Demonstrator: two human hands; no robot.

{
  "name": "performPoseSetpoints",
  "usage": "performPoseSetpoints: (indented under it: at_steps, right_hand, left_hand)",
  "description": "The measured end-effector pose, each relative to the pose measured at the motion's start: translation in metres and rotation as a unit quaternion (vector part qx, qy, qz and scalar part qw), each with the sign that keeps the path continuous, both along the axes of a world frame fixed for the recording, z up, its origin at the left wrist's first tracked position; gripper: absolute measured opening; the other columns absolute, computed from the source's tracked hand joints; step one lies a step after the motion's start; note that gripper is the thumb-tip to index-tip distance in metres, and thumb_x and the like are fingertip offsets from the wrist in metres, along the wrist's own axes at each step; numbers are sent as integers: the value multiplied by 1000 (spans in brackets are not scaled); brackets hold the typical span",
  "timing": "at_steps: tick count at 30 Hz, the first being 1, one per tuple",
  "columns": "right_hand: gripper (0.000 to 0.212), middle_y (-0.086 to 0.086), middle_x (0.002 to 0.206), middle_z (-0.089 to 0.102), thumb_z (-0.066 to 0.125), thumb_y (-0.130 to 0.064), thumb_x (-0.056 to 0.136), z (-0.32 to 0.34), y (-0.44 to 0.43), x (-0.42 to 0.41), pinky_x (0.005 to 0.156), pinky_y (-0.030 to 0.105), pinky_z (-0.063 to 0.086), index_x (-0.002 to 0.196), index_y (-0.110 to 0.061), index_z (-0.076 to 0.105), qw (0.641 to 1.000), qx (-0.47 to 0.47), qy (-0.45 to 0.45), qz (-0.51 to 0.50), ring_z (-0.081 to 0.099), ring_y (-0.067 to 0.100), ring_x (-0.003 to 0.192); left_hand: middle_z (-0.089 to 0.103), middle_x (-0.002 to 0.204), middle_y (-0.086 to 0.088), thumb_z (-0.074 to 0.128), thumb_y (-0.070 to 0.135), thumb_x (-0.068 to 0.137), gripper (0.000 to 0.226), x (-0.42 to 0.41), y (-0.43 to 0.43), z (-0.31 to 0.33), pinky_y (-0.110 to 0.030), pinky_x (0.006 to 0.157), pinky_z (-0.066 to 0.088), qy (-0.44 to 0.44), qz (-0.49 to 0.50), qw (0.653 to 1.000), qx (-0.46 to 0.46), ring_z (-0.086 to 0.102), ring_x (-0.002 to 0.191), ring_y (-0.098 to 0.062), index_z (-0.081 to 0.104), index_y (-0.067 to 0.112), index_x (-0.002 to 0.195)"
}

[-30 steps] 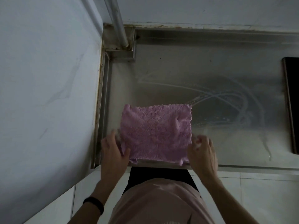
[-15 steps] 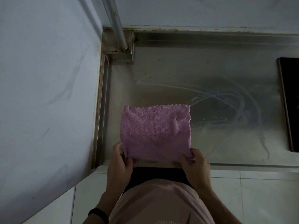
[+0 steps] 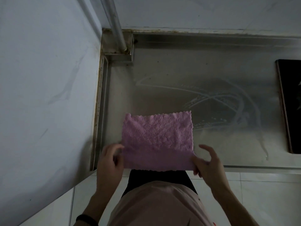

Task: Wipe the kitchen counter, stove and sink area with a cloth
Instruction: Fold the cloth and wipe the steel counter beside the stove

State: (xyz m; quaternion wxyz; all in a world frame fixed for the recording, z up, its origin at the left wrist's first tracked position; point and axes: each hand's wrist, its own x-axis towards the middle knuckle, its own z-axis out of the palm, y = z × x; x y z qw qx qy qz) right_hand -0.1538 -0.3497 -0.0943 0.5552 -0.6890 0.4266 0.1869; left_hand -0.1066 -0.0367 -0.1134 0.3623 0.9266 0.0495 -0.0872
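Fingers of left hand (image 3: 110, 162) and right hand (image 3: 210, 167) pinch pink textured cloth (image 3: 157, 137) at 7 and 5 o'clock corners, likely to fold it on streaked steel counter (image 3: 211, 75).

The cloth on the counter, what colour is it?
Pink-lilac, with a textured weave and scalloped edges; the cloth shows best in the head view.

No legible text, labels or signs.

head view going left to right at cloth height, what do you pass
wall → left hand → pink cloth → right hand → black panel
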Motion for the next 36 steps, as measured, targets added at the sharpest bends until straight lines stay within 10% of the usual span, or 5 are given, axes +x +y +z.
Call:
performPoseSetpoints:
  at_steps: [8, 13, 21, 30, 36]
  right_hand:
    - [15, 2, 98, 83, 70, -23, 99, -15, -12, 107, 70, 25, 58, 106, -14, 79, 992, 92, -41, -74, 78, 13, 82]
    - [48, -7, 106, 81, 66, -13, 98, -17, -11, 125, 73, 31, 60, 141, -29, 51, 994, 91, -63, -9, 75, 16, 87]
    - [25, 7, 114, 69, 55, -47, 99, -30, 10, 67, 80, 38, 39, 107, -24, 59, 963, -241, 92, 81, 62, 34, 104]
    - [26, 12, 89, 62, 59, -24, 90, -35, 28, 82, 62, 33, 33, 67, -15, 52, 965, -244, 79, 54, 55, 33, 80]
    - [8, -1, 95, 69, 71, -20, 92, -8, 77, 104, 72, 36, 53, 99, -19, 68, 955, -233, -170, 76, 66, 21, 80]
  left_hand:
    - [78, 85, 2, 65, -6, 96, 28, 102, -34, -16, -21, 72, 61, 133, 309, 890, -308, 77, 95, -21, 74, 20, 89]
    - [62, 137, 0, 62, 13, 101, 33, 107, -33, -26, -24, 94, 54, 98, 97, 984, -116, 60, 110, 14, 62, 21, 133]
    - [5, 177, -10, 65, 37, 97, 76, 37, -42, -42, -55, 125, 23, 49, -204, 961, 181, 5, 162, -40, 30, 36, 165]
    - [-5, 177, -10, 59, 43, 103, 76, 27, -38, -51, -57, 129, 20, 68, -224, 950, 209, 0, 163, -41, 15, 43, 165]
    - [11, 176, -13, 67, 31, 100, 86, 28, -22, -28, -56, 128, 21, 52, -138, 972, 185, 8, 162, -38, 13, 33, 166]
